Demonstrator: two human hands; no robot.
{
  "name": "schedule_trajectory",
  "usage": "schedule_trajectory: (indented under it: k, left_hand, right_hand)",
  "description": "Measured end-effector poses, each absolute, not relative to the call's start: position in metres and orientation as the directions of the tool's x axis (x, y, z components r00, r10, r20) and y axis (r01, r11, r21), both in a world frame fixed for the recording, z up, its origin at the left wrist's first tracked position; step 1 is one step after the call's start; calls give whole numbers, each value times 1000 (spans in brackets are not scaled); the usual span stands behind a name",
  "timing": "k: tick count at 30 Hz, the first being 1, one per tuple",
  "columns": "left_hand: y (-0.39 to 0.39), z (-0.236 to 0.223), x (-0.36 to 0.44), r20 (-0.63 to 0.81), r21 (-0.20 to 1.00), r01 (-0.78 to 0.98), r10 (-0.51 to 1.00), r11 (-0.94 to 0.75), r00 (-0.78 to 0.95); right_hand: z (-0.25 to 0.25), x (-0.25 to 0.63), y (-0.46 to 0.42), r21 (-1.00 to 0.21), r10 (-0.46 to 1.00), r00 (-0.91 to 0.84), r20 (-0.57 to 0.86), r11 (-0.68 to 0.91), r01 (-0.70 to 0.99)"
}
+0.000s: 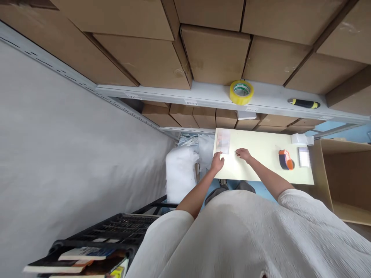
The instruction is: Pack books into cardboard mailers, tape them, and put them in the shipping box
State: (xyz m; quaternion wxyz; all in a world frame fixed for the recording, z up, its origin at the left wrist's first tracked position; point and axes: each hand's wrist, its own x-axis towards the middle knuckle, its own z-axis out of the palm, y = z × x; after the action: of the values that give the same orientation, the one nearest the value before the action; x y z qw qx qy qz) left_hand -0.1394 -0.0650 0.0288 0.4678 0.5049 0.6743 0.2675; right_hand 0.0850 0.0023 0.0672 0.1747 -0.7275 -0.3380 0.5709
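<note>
On a pale yellow tabletop (257, 143) lies a flat, clear plastic-covered item (223, 141) with a faint reddish print, close to the left edge. My left hand (217, 162) rests just below it at the table's edge, thumb and forefinger apart; whether it touches the plastic is unclear. To the right, my right hand (243, 154) hovers over or rests on the table with its fingers curled together; anything between them is too small to make out. An orange and purple tape dispenser (286, 160) stands further right.
Beside the dispenser are a blurred dark-framed item (303, 157) and white rolls (298, 139). Yellow tape (241, 92) and a utility knife (303, 103) lie on the shelf above, before cardboard boxes (216, 56). White foam wrap (180, 173) and a black crate (116, 231) with books stand left; an open carton (326, 170) right.
</note>
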Motion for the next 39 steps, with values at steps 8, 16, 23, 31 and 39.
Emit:
schedule_trajectory:
  k: [8,16,23,31,39]
  left_hand:
    - [-93,49,-106,-305,846,420,944,330,-128]
    - [-167,64,-63,-241,860,376,924,345,-297]
    - [-251,68,-17,-203,866,347,887,360,-415]
    - [-341,89,-8,-207,880,240,785,410,-584]
    - [-443,120,-40,-101,868,242,631,434,-769]
  right_hand:
    - [94,116,-35,-686,719,4,-694,-664,297]
    - [111,155,-77,-750,756,-158,-635,-553,363]
    - [114,184,-126,-793,758,-299,-580,-440,421]
    - [126,153,-178,-819,686,-487,-541,-297,490]
    - [139,68,-244,-855,533,-699,-476,-95,510]
